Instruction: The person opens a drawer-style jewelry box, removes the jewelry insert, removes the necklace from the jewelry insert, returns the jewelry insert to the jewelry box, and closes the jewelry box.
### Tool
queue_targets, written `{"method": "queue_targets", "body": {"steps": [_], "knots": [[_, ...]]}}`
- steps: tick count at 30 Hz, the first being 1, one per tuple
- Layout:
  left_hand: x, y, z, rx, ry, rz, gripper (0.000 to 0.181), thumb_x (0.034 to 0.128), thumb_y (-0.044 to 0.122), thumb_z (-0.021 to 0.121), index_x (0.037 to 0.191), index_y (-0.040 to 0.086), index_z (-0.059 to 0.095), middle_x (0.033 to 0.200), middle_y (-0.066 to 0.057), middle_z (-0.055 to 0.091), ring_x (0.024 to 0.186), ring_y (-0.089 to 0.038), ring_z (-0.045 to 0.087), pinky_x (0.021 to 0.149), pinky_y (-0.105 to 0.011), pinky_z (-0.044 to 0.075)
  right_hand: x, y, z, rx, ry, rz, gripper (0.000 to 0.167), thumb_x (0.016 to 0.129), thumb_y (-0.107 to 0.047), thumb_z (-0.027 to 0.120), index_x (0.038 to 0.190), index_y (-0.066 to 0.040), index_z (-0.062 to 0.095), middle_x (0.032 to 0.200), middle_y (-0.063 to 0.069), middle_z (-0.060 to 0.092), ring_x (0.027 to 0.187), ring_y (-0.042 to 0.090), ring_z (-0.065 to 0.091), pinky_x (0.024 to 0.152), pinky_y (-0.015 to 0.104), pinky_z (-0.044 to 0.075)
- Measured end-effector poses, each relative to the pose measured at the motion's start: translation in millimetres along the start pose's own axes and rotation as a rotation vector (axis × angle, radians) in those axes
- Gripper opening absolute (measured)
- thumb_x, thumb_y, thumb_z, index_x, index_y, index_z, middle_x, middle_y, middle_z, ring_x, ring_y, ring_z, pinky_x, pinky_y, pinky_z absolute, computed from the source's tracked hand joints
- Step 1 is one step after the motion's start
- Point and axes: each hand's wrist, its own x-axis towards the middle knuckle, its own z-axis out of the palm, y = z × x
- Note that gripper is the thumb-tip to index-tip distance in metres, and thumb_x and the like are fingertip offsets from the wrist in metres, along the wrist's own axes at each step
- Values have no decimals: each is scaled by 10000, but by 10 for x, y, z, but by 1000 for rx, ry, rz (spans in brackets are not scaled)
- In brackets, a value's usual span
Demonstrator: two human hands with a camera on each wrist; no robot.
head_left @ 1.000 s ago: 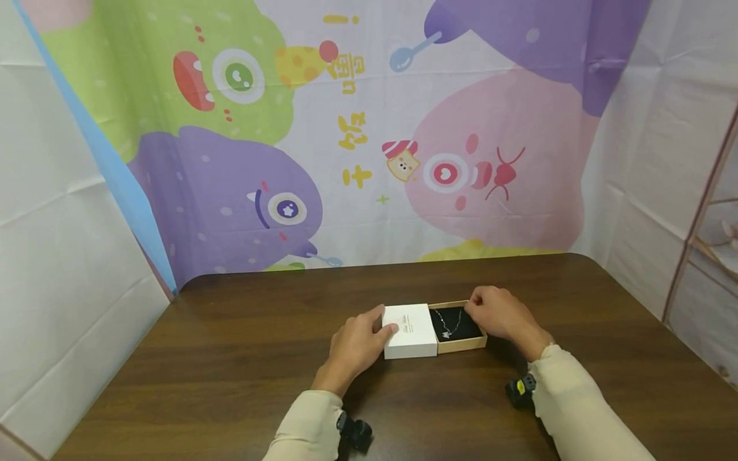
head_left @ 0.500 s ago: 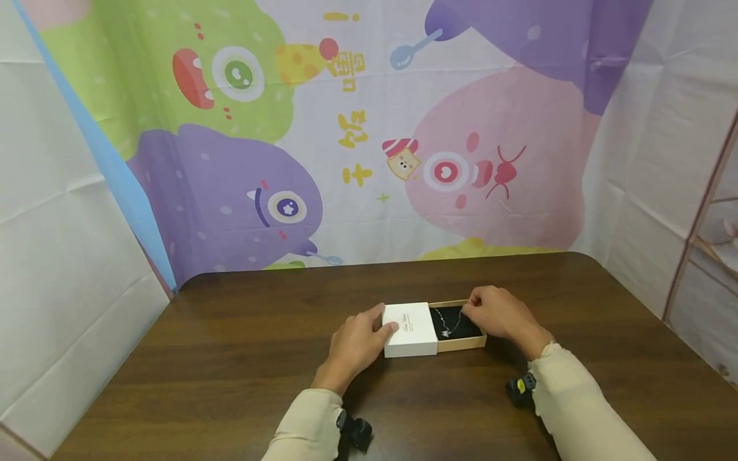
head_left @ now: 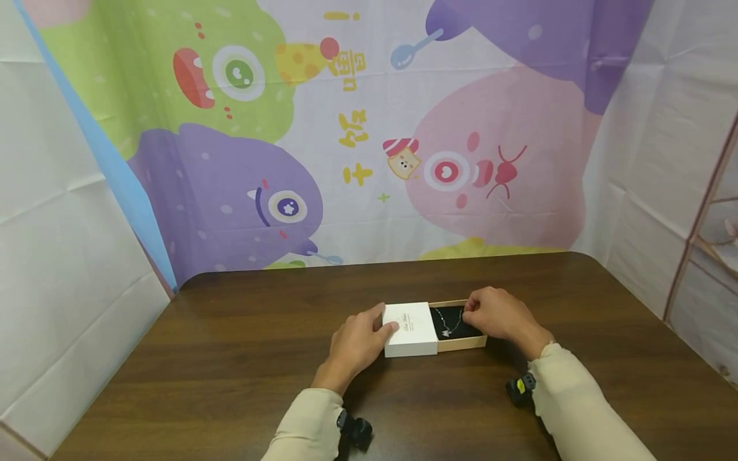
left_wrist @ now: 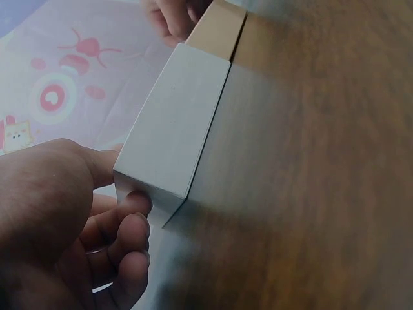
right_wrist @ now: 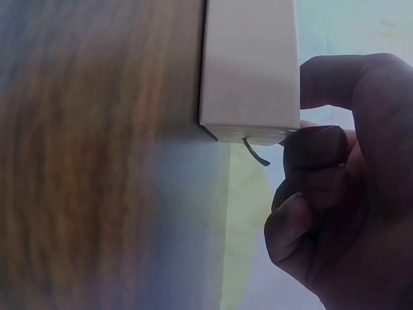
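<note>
A white box sleeve with small printed lettering lies on the table, and a tan drawer sticks out of its right end. Inside the drawer, a silver necklace with a small pendant rests on a black pad. My left hand grips the sleeve's left end, thumb on top and curled fingers against the end face in the left wrist view. My right hand reaches over the drawer's right end, its bent fingertips at the pad near the necklace's right strand. What they pinch, if anything, is hidden.
A short dark tab protrudes from the drawer's end face. The brown wooden table extends around the box. Behind it hangs a cartoon-printed cloth, with pale cloth walls on both sides.
My right fingertips have shifted slightly left, inward over the black pad. My left hand, the sleeve and the drawer stay practically where they were.
</note>
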Motion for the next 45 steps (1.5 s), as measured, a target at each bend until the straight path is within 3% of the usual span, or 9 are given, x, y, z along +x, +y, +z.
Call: {"method": "queue_targets", "body": {"steps": [19,28,33,37,45], "knots": [[2,-2,18,11,-9,0,591,977,435,629,1486,163,506,1276,-73,672,1195,-273,608,959,-553,438,-29,-17,-6,-32,-50,36,170,835,-242,722,963,-131,716,858,-21,655,718,169,568,640,382,464],[4,-11,15,32,-10,22,591,974,440,630,1484,165,510,1108,-36,713,975,-199,627,856,-503,466,-47,-49,-36,-84,-96,46,204,826,-299,756,963,-155,710,840,-37,650,700,165,564,626,398,453],[0,-16,11,22,-7,19,590,976,440,628,1485,167,509,1186,-53,704,1067,-228,639,898,-527,458,-53,-74,-56,-79,-123,38,213,827,-274,755,988,-138,722,871,-29,665,715,167,576,655,414,475],[-3,-16,3,16,-8,14,593,979,446,623,1488,168,504,1264,-69,679,1171,-267,620,945,-552,444,-59,-90,-76,-84,-136,35,285,810,-231,753,1066,-108,736,989,16,699,778,175,604,739,473,505],[-5,-19,-1,7,-8,12,601,981,447,618,1496,164,491,1307,-73,656,1196,-273,608,964,-551,438,-64,-141,-113,-144,-156,24,295,806,-205,753,1084,-105,746,1047,46,706,841,200,621,804,526,498]]}}
